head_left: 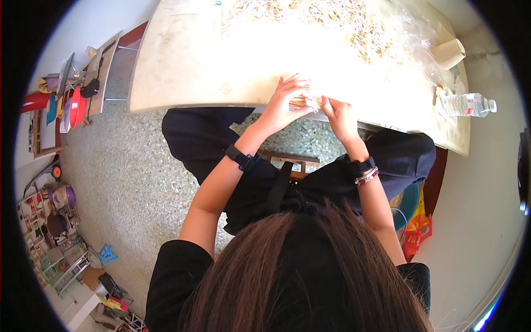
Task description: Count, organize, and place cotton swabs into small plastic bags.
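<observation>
At the near edge of the pale table, my left hand is closed around a small bundle of thin tan sticks, some of its fingers spread above them. A whitish, crumpled strip sits around or against the bundle between my two hands. My right hand pinches at that side with thumb and fingers together. Whether it grips the strip or the stick ends is too small to tell. Glare washes out the tabletop around the hands.
Many loose thin tan pieces lie scattered across the far side of the table. Clear plastic bags, a pale roll and a water bottle are at the right. Under the table's near edge stands a wooden stool or frame.
</observation>
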Action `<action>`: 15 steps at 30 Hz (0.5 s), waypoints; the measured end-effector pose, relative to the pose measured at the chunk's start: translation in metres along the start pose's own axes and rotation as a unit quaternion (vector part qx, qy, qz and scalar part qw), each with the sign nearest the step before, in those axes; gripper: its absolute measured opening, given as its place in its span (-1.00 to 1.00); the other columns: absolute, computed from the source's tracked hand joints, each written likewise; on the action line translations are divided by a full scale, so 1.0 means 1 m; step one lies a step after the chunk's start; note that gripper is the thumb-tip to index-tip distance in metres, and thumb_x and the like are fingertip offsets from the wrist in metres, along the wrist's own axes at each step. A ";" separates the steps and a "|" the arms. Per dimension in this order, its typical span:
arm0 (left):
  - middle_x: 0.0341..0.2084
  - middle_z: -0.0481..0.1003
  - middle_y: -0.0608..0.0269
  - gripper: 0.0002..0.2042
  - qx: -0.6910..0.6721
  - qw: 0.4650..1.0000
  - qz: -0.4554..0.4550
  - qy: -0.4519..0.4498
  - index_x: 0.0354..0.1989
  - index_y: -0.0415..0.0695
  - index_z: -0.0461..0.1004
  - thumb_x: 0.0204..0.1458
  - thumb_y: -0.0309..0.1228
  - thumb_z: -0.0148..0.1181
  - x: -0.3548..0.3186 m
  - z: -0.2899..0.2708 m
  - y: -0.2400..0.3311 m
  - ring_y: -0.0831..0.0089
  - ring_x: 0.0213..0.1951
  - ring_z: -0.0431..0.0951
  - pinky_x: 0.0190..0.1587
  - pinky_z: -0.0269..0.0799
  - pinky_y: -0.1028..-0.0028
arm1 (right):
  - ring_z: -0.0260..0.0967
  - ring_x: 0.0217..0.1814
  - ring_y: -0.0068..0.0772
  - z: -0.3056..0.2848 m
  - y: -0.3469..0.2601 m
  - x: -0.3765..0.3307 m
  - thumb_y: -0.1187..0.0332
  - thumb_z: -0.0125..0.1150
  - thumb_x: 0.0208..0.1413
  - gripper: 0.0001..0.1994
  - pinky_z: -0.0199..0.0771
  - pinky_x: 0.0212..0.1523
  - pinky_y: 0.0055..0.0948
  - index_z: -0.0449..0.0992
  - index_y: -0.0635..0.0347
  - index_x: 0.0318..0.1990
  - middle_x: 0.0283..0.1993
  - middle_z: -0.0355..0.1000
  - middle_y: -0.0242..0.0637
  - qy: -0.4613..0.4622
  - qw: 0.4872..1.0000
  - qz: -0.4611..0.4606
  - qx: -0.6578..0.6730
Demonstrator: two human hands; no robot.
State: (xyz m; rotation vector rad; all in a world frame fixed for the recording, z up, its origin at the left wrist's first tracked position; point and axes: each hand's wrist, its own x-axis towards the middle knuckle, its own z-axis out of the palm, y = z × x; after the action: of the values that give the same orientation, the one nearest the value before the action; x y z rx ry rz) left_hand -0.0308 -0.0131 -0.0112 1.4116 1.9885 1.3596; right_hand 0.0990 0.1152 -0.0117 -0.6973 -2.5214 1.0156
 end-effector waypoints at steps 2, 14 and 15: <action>0.04 0.36 0.28 -0.75 0.001 1.000 0.006 0.007 -0.34 -0.05 0.42 -0.22 -0.47 0.32 0.000 0.001 -0.001 0.17 0.26 0.07 0.28 -0.31 0.05 | 0.29 -0.64 -0.05 -0.001 -0.002 0.001 0.16 -0.01 0.14 -0.63 0.29 -0.54 -0.26 0.47 0.27 -0.54 -0.68 0.29 -0.03 -0.010 1.000 0.005 0.004; 0.04 0.36 0.25 -0.80 -0.003 1.000 0.008 0.005 -0.46 -0.07 0.46 -0.28 -0.48 0.36 -0.001 0.002 -0.001 0.16 0.26 0.07 0.28 -0.29 0.09 | 0.35 -0.59 -0.01 0.013 -0.010 0.003 0.18 -0.11 0.20 -0.61 0.33 -0.52 -0.21 0.46 0.25 -0.54 -0.66 0.34 -0.03 -0.009 0.996 -0.074 -0.049; 0.04 0.36 0.26 -0.81 -0.007 1.000 0.008 0.008 -0.48 -0.07 0.47 -0.29 -0.48 0.37 -0.001 0.002 -0.002 0.16 0.26 0.07 0.28 -0.29 0.09 | 0.36 -0.59 -0.01 0.013 -0.012 0.004 0.20 -0.12 0.21 -0.62 0.34 -0.52 -0.20 0.45 0.25 -0.54 -0.66 0.34 -0.03 -0.005 0.996 -0.080 -0.046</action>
State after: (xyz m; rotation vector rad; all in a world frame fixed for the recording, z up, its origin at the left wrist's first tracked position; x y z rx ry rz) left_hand -0.0298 -0.0129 -0.0143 1.4176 1.9778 1.3935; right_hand 0.0861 0.1031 -0.0118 -0.5051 -2.5983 0.8533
